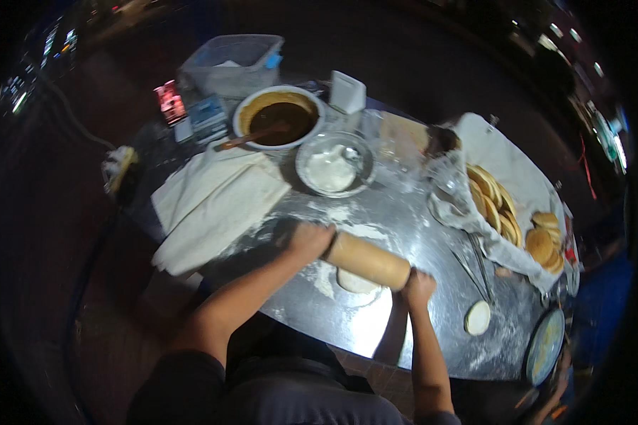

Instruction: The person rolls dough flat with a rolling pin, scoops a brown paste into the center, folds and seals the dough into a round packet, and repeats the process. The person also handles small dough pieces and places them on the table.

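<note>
A thick wooden rolling pin (369, 260) lies slantwise across a flat round of dough (355, 282) on the floured metal table (292, 297). At its left end, my left hand (311, 240) is closed around the handle. My right hand (419, 287) grips the handle at the other end. The pin covers the far part of the dough. Loose white flour (324, 279) is scattered around it. To the right of my right hand, a smaller pale dough disc (477, 317) rests on the table, close to the tips of metal tongs (470, 265).
Beyond my hands stand a metal bowl of flour (329, 169) and a bowl of brown paste (282, 130) with a spoon. A folded cloth (218, 202) lies left. At right, a cloth-lined basket (510, 154) holds several flatbreads (492, 199); a round pan (545, 348) sits by the edge.
</note>
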A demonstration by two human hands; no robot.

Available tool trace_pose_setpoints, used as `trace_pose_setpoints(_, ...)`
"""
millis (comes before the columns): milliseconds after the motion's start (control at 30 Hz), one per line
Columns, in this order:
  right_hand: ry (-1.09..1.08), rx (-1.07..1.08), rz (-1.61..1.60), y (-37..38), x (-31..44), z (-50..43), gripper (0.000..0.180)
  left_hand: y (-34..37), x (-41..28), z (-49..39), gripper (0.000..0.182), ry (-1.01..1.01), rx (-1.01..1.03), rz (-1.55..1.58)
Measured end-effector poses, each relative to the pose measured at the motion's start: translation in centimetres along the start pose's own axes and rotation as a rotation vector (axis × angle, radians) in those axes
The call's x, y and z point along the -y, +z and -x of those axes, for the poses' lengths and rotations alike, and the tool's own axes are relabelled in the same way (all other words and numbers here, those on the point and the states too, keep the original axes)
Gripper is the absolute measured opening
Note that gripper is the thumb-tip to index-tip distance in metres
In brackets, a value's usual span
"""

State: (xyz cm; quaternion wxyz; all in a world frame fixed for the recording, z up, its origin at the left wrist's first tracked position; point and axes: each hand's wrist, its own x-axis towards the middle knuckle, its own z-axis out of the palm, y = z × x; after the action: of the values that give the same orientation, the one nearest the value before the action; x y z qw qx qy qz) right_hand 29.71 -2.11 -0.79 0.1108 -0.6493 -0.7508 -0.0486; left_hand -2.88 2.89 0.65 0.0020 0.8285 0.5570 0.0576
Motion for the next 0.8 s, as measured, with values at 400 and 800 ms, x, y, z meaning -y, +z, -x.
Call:
trace_pose_setpoints(400, -0.021, -0.071, -0.01, -0.7, 0.6, -0.1, 0.01, 0.7, -0.4, 1.1, 0.016, 0.002, -0.215, 0.039)
trace_pose_setpoints(800, 0.021, -0.062, 0.011, 0.0, 0.5, -1.0, 0.012, 0.5, 0.3, -0.1, 0.025, -0.02, -0.057, 0.045)
